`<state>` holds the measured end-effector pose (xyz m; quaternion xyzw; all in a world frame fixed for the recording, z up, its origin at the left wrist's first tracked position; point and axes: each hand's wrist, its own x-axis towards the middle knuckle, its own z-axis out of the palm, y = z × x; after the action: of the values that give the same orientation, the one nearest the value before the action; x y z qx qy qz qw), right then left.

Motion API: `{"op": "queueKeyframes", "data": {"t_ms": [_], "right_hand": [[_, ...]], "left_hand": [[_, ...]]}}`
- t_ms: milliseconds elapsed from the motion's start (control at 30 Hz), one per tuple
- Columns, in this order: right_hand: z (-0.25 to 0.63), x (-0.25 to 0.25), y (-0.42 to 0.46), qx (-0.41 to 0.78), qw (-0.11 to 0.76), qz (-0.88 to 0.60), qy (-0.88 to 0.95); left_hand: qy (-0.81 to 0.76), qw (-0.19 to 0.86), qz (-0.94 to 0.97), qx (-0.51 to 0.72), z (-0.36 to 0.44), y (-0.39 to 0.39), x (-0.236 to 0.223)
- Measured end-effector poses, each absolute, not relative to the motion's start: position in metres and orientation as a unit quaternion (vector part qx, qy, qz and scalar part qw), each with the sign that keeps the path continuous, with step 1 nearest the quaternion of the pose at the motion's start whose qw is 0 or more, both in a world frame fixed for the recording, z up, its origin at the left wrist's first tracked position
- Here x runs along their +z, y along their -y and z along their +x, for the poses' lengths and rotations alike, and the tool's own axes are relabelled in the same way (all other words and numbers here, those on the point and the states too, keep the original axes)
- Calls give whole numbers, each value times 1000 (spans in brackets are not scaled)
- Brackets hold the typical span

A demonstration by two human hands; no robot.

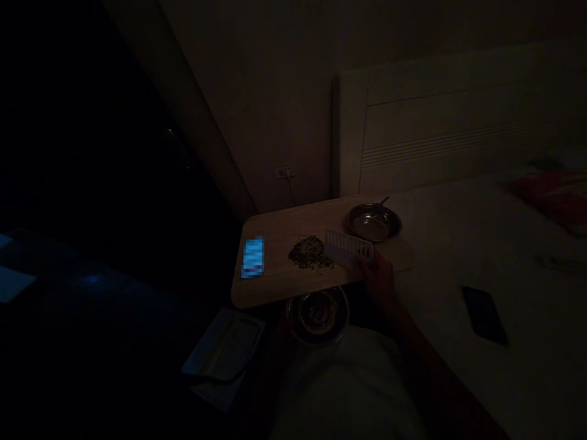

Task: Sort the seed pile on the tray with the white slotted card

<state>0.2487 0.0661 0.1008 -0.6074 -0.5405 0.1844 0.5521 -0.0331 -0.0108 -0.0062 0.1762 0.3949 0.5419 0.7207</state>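
My right hand [376,272] is closed around one end of a pale, flat plastic piece with a row of slots [347,245]. Its far end touches or overhangs a pile of small dark grains or seeds [308,252] on the small wooden table [275,227]. Below the table's near edge is a metal bowl [340,333] with some small bits inside. At that bowl's left rim, my left hand [285,330] grips it; deep shadow hides most of the fingers. Behind the slotted piece stands a second shiny metal bowl [375,225], with a thin handle-like end at its rim.
A lit phone screen [253,256] glows on the table's left side. On the bed at right lies a dark phone [485,315]. A pale bag or box with a dark strap [224,354] sits lower left. Behind are the headboard [413,122] and a wall socket [283,172].
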Motion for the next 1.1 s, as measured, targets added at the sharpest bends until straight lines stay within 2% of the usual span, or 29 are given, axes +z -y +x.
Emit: {"op": "queueKeyframes", "data": {"t_ms": [400,1100], "right_hand": [[252,102,-63,206,560,-599,534],[256,104,-53,233,538,-580,566]], "left_hand": [[-332,723,206,570,-17,8,23],[-380,728,154,549,-25,8,5]]}}
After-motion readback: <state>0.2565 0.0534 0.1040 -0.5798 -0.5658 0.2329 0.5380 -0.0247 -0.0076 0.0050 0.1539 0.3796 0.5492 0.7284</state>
